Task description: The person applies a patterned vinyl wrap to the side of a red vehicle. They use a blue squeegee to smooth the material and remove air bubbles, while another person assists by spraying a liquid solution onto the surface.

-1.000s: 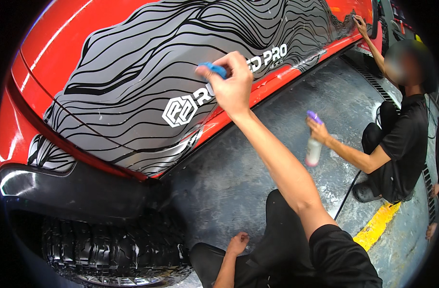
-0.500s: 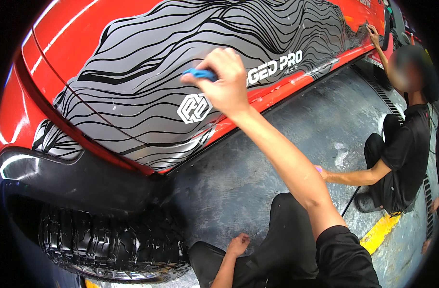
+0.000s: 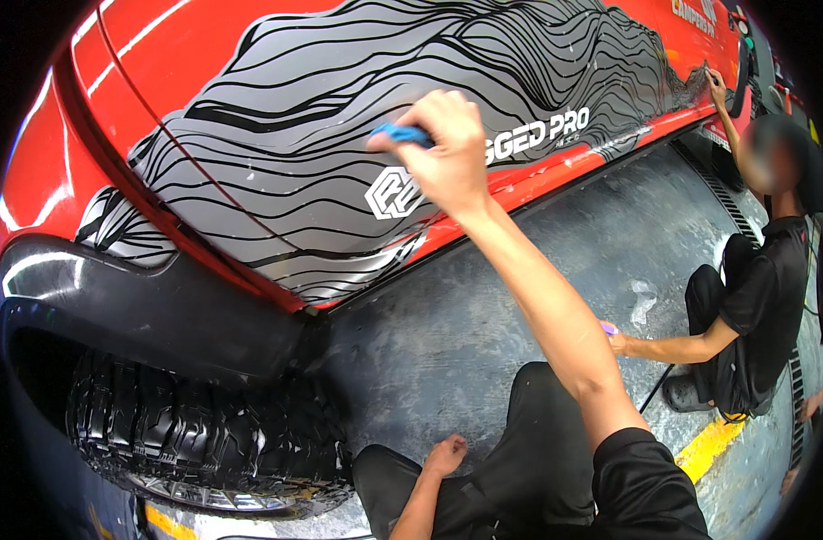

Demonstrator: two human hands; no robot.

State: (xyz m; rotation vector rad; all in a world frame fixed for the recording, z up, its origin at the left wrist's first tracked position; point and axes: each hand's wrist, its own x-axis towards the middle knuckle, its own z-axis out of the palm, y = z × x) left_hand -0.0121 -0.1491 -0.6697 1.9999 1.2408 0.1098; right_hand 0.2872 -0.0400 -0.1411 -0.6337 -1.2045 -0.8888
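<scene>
My right hand (image 3: 449, 155) is raised in front of the side of a red vehicle (image 3: 204, 49). Pinched between its thumb and fingers is a small blue piece (image 3: 404, 136), soft-looking, perhaps a folded cloth; its exact kind does not show. The hand is slightly blurred, and whether the piece touches the panel I cannot tell. Behind it spreads a grey decal (image 3: 276, 135) with black wavy lines, and a white hexagonal emblem (image 3: 393, 193) lies just below the hand. My left hand (image 3: 447, 455) rests low by my knees, fingers loosely curled, with nothing visible in it.
A dark wheel arch (image 3: 150, 310) and a chunky tyre (image 3: 195, 432) stand at lower left. At right, a person (image 3: 763, 288) crouches, one hand on the panel, the other holding a purple item (image 3: 608, 328). The grey floor (image 3: 411, 360) has a drain grate (image 3: 713, 189) and yellow line (image 3: 710, 447).
The view has shifted, so the vehicle sits farther right in the picture. My right hand keeps about the same place over the decal, still gripping the blue piece. My left hand stays put.
</scene>
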